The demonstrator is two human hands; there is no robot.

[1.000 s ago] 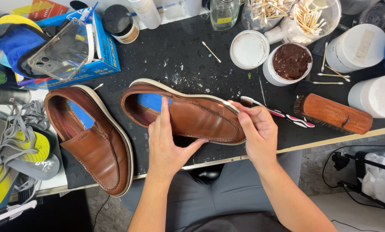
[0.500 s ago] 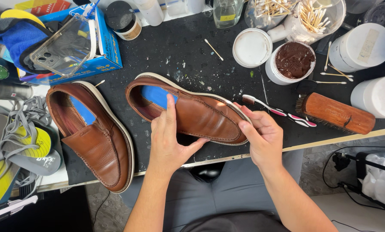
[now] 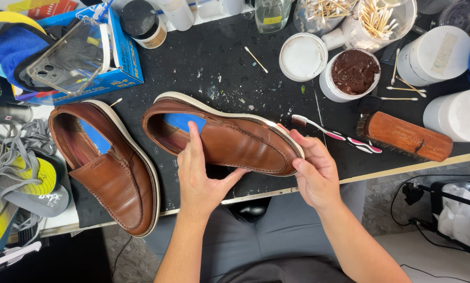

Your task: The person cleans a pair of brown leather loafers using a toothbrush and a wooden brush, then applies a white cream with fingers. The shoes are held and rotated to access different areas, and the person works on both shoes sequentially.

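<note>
head view: a person's two bare hands over a black work mat [image 3: 230, 78]
left hand [image 3: 198, 175]: grips the held shoe [image 3: 230, 139] at its middle, fingers up against the near side of the upper by the opening, thumb spread toward the toe along the lower edge
right hand [image 3: 313, 170]: grasps the toe end of the same shoe, fingertips curled over the white sole edge, thumb on the brown leather
held shoe: brown leather loafer with a white sole and blue insole, tipped on its side, heel to the left, toe to the right, near the front edge of the mat
second shoe [image 3: 109, 167]: matching brown loafer, just left of the held one, lying on the mat with toe toward the person, untouched
toothbrush [image 3: 334, 133]: pink, white and black, on the mat just beyond the right fingertips
brush [image 3: 405, 136]: wooden-backed, right of the toothbrush
tub [image 3: 353, 73]: white, open, filled with brown paste, beyond the toothbrush
lid [image 3: 302, 56]: white, round, just left of the tub
swabs [image 3: 374, 18]: wooden sticks bunched in a clear cup at the far edge; a few loose ones lie on the mat
blue box [image 3: 117, 65]: far left, with a clear phone case [image 3: 70, 57] on it
grey sneaker [image 3: 20, 173]: at the left edge, with yellow insole and loose laces
</note>
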